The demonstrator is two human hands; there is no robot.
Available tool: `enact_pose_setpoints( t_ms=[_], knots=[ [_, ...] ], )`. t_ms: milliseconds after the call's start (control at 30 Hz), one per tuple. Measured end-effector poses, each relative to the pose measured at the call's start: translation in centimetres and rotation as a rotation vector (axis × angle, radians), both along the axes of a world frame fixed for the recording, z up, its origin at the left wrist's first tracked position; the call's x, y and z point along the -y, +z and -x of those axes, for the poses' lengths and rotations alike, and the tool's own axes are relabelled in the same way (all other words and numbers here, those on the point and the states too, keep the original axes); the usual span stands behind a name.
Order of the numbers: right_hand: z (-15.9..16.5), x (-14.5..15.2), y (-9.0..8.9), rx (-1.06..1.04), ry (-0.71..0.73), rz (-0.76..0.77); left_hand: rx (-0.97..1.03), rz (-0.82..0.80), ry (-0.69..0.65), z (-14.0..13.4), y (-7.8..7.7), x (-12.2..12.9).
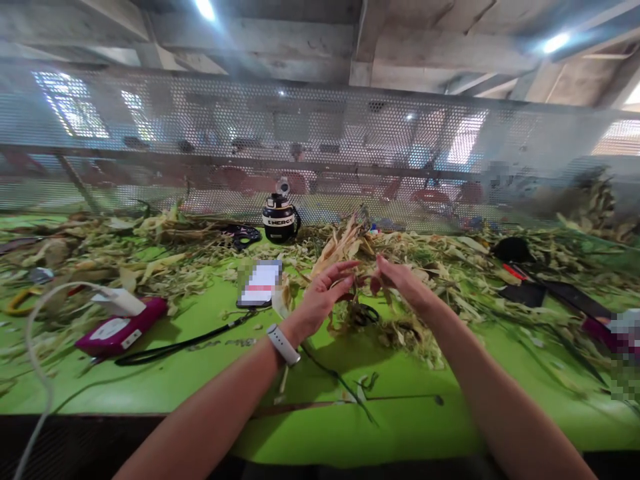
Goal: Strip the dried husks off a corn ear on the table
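Observation:
My left hand [325, 297], with a pale watch band [283, 345] on its wrist, reaches over the middle of the green table. Its thumb and fingers close on a thin dried husk strip [355, 293]. Just to the right, my right hand [403, 283] has its fingers bent together round a bit of the same dry plant matter, partly hidden. Beneath both hands lie black-handled scissors [369, 313] among husk scraps [413, 341]. A bundle of dry tan husks [340, 248] rises right behind the left fingers.
Left of my hands are a phone [260, 283] with a black strap [185, 343], and a magenta box [123, 330] with a white charger [119, 301]. A black bottle [280, 219] stands behind. Loose husks [125, 267] cover the back, before a perforated metal screen [320, 127].

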State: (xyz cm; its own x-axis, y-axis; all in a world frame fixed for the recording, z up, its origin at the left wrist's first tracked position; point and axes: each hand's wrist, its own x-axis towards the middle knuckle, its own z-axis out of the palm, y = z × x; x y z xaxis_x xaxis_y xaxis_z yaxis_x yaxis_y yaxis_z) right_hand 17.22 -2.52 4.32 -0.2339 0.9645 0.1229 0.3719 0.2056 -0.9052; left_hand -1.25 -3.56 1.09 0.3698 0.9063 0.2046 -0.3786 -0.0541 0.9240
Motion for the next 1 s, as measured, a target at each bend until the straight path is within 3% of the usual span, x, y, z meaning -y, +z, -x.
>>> enact_pose_setpoints(
  t_ms=[67,133,267,367,667,833,900,1000],
  knots=[
    [0.1,0.3,0.2,0.077,0.056,-0.121,0.015,-0.006,0.049,0.1,-0.1,-0.4],
    [0.3,0.3,0.0,0.101,0.051,-0.216,0.016,0.006,0.016,0.1,-0.2,-0.4],
    [0.4,0.0,-0.6,0.126,0.092,-0.259,0.009,0.074,-0.125,0.0,-0.2,-0.1],
    [0.2,-0.3,-0.8,0.144,0.092,-0.291,-0.013,0.067,-0.144,-0.2,-0.3,-0.1],
    [0.4,-1.0,-1.7,0.254,-0.131,-0.598,-0.087,0.034,-0.164,-0.1,0.0,-0.3],
    [0.1,-0.2,-0.6,0.256,-0.302,-0.77,-0.026,0.045,0.01,-0.3,-0.3,-0.8],
    [0.1,0.4,-0.1,0.31,-0.244,-0.725,-0.001,0.044,0.068,-0.2,-0.4,-1.0],
    [0.5,0.9,0.0,0.464,-0.017,-0.674,0.002,0.031,0.126,-0.1,-0.3,-1.2]
  ],
)
